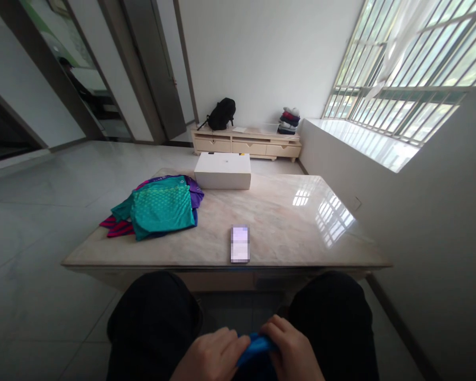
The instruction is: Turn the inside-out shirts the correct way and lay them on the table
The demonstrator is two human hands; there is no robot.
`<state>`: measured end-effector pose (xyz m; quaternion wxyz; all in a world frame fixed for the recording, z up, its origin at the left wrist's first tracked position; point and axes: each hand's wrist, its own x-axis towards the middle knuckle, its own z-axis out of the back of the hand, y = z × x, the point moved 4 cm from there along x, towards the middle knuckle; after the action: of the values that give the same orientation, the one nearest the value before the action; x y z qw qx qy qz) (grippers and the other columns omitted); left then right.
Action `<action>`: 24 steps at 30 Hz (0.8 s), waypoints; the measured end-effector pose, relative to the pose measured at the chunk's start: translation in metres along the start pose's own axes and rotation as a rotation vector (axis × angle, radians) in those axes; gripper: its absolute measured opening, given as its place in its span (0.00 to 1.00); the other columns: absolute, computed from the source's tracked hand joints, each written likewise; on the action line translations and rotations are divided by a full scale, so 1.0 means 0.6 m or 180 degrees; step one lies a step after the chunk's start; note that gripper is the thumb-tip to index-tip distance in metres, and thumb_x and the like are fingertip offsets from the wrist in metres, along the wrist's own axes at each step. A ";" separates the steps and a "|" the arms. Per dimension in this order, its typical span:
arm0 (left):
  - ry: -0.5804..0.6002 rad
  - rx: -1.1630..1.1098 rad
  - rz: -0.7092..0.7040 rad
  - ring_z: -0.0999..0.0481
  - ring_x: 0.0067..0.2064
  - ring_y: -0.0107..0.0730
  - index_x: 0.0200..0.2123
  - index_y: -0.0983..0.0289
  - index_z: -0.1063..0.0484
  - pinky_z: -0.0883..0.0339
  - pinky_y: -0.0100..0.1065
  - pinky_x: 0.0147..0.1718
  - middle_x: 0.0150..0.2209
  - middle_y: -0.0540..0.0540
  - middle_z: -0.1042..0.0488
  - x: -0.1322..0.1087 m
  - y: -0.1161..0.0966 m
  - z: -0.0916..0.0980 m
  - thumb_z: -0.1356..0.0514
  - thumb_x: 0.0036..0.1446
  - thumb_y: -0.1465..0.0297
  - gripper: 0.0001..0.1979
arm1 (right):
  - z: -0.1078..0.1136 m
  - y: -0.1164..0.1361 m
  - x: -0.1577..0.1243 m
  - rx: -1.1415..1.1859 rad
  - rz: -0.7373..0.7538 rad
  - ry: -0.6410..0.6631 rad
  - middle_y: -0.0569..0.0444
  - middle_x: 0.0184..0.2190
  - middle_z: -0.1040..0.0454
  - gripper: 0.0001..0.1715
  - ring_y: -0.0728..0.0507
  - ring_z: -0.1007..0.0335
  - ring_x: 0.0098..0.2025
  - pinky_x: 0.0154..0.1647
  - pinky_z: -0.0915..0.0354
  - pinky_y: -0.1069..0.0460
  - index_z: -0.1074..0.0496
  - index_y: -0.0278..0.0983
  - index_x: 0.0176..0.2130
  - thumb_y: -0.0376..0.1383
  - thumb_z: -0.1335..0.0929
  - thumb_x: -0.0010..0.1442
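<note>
Low in the head view, between my knees, a piece of blue cloth is stretched between my hands. My left hand has its fingers curled over the cloth's left part. On its right part, my right hand is closed with bent fingers. Most of the cloth drops out of view below, so I cannot tell which garment it is. Ahead on the marble-topped table lies a phone with its screen blurred out. A loose pile of shirts, with a teal shirt on top, lies at the table's left side.
A white box stands at the far edge of the table. Behind it, a low cabinet carries a black backpack and a stack of folded clothes. A barred window is at right. Another person is beyond the left doorway.
</note>
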<state>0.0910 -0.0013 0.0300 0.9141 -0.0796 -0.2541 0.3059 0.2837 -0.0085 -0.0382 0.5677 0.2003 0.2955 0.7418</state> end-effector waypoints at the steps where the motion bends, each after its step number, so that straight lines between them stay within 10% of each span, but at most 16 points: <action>1: 0.0039 0.0126 -0.0016 0.17 0.36 0.40 0.53 0.60 0.31 0.21 0.35 0.36 0.38 0.56 0.18 -0.005 0.008 -0.001 0.52 0.70 0.76 0.15 | 0.007 -0.013 0.000 -0.0205 -0.0196 -0.0078 0.53 0.45 0.22 0.27 0.43 0.25 0.47 0.47 0.33 0.54 0.24 0.43 0.44 0.22 0.38 0.50; 7: 0.0375 0.0180 0.0171 0.18 0.44 0.38 0.55 0.58 0.29 0.22 0.36 0.47 0.45 0.54 0.18 -0.026 0.080 -0.014 0.49 0.55 0.88 0.29 | 0.084 -0.107 -0.009 -0.0727 -0.1202 -0.0354 0.52 0.48 0.21 0.37 0.43 0.23 0.49 0.47 0.33 0.53 0.21 0.43 0.47 0.18 0.43 0.49; 14: 0.1096 -0.0378 0.1145 0.20 0.47 0.41 0.47 0.59 0.21 0.27 0.38 0.50 0.46 0.54 0.18 0.037 0.169 0.005 0.44 0.52 0.82 0.23 | 0.233 -0.090 -0.014 0.0611 -0.0637 -0.0409 0.55 0.45 0.17 0.39 0.37 0.22 0.48 0.51 0.30 0.47 0.17 0.46 0.48 0.23 0.39 0.43; 20: 0.0642 -0.0787 0.1304 0.21 0.36 0.32 0.44 0.67 0.19 0.29 0.26 0.36 0.38 0.50 0.19 0.313 0.236 0.135 0.44 0.58 0.75 0.15 | 0.515 -0.046 0.164 -0.0523 -0.1031 -0.0442 0.48 0.33 0.17 0.29 0.41 0.21 0.33 0.39 0.28 0.47 0.17 0.31 0.46 0.19 0.38 0.51; 24: -0.0038 -0.0627 0.1231 0.23 0.33 0.28 0.48 0.77 0.25 0.29 0.29 0.33 0.35 0.52 0.25 0.560 0.243 0.280 0.53 0.70 0.73 0.19 | 0.776 0.047 0.268 -0.0774 -0.1135 -0.1435 0.39 0.33 0.20 0.24 0.43 0.20 0.35 0.41 0.31 0.47 0.24 0.10 0.46 0.27 0.39 0.62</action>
<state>0.1590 0.3153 0.2701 0.8246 -0.2139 -0.2682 0.4497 0.5135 0.2392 0.3212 0.7599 0.2354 0.1017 0.5974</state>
